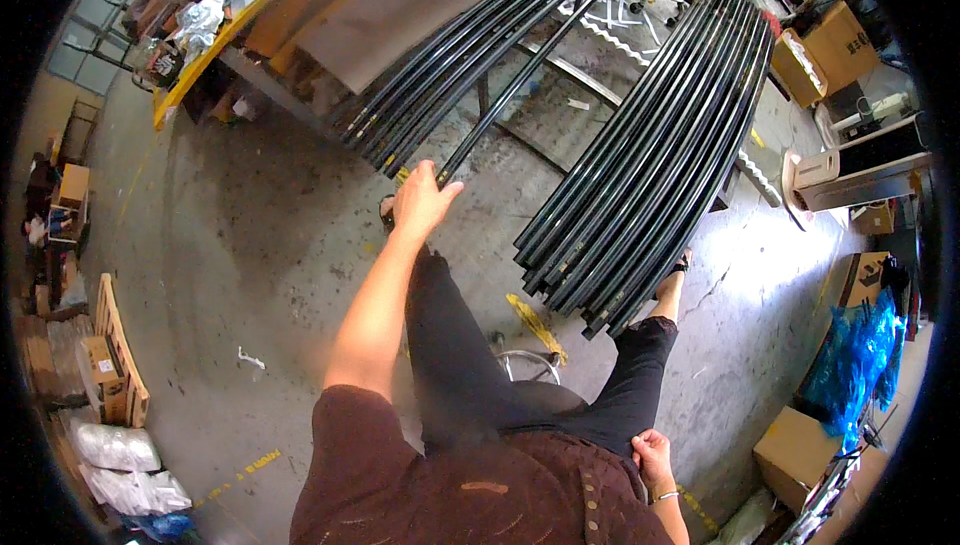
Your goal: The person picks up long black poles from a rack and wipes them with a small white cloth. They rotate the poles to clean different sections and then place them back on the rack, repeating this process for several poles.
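Observation:
My left hand point(422, 203) reaches forward, its fingers closed round the near end of a single black tube point(515, 82). That tube lies apart from the rest, in the gap between two groups. On its left is a loose group of long black tubes point(440, 75). To its right a larger, tightly packed group of black tubes point(650, 155) has its ends toward me. My right hand point(654, 463) is down by my right thigh, away from the tubes. Its fingers are curled together; whether anything is inside them is hidden.
A metal frame point(580, 80) stands under the tubes. Far left is a yellow-edged workbench point(230, 30) with items on it. Cardboard boxes point(800, 455) and blue plastic wrap point(858, 360) stand at right. A wooden pallet point(122, 345) and wrapped packs point(115, 445) sit at left.

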Tool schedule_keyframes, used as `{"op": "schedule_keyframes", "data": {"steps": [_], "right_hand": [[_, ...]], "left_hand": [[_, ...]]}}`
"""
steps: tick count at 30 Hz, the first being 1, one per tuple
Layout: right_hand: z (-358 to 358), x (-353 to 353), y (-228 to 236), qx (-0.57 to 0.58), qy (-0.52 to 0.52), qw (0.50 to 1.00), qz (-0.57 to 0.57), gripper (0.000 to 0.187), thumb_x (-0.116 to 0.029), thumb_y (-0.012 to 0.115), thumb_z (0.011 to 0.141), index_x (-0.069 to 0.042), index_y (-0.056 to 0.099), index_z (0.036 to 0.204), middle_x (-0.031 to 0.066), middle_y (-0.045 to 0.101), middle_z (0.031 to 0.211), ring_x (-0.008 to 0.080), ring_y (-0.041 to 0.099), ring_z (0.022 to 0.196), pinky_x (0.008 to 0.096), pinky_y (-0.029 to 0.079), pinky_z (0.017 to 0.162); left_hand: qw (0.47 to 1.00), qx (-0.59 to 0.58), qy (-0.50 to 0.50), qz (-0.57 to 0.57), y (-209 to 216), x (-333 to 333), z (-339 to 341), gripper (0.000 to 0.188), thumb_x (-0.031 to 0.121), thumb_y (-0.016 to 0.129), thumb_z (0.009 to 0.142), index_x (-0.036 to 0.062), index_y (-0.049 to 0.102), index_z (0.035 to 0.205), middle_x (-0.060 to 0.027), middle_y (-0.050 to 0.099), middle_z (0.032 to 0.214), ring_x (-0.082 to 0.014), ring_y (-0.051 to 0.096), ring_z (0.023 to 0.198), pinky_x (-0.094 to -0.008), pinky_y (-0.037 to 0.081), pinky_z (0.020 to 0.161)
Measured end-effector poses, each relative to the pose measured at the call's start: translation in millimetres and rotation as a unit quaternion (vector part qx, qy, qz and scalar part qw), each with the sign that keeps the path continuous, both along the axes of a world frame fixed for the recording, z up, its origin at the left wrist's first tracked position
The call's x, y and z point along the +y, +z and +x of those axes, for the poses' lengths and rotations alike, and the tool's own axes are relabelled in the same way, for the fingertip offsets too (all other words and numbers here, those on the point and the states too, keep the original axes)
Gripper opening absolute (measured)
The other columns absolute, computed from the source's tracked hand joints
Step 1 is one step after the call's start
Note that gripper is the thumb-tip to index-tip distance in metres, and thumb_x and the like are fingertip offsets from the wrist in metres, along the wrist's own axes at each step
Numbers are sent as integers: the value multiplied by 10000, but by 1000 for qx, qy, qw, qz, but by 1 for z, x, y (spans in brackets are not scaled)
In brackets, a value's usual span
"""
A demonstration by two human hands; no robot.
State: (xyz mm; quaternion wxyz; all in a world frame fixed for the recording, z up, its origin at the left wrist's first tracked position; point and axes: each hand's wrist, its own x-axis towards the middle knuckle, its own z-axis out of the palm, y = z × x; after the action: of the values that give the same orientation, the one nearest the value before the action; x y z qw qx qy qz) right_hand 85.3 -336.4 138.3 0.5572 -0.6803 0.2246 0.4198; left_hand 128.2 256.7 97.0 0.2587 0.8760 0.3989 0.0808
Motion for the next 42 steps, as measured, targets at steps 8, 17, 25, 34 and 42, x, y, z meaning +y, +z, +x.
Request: {"op": "schedule_keyframes", "data": {"steps": [8, 17, 25, 34, 42], "right_hand": [[-6, -6, -9, -34, -22, 999, 12, 159, -19, 642, 799, -74, 501, 751, 11, 526, 547, 93, 478, 396, 214, 346, 354], [-7, -9, -15, -47, -17, 997, 57, 158, -52, 650, 807, -64, 494, 784, 11, 525, 563, 95, 473, 392, 213, 342, 342], [-7, -13, -7, -70, 30, 993, 94, 117, -82, 590, 854, -46, 488, 810, 33, 520, 540, 125, 497, 367, 230, 367, 326], [35, -3, 47, -270, 13, 958, 98, 103, -126, 574, 863, -41, 518, 876, 79, 588, 641, 143, 559, 518, 239, 461, 481], [154, 22, 102, -322, -116, 856, 387, 748, -649, 465, 800, -79, 390, 1278, 137, 471, 1261, 257, 443, 1162, 408, 347, 986]], "left_hand": [[999, 36, -1, 28, 5, -15, 26, 418, 390, 668, 764, 2, 559, 877, -217, 633, 787, -388, 614, 766, -473, 472, 666], [999, -28, -18, -12, 23, -67, -22, 377, 403, 649, 777, 41, 576, 851, -208, 616, 704, -394, 602, 699, -480, 454, 612], [993, -106, -45, 17, 35, -117, -109, 320, 360, 668, 773, 58, 567, 807, -175, 591, 645, -374, 575, 615, -446, 434, 542], [973, -156, -145, 84, 66, -154, -201, 292, 279, 720, 739, 46, 546, 763, -154, 545, 585, -346, 561, 547, -396, 428, 483], [940, -149, -286, 113, 95, -158, -243, 276, 262, 753, 671, 77, 549, 694, -80, 545, 594, -279, 551, 521, -354, 430, 470]]}}
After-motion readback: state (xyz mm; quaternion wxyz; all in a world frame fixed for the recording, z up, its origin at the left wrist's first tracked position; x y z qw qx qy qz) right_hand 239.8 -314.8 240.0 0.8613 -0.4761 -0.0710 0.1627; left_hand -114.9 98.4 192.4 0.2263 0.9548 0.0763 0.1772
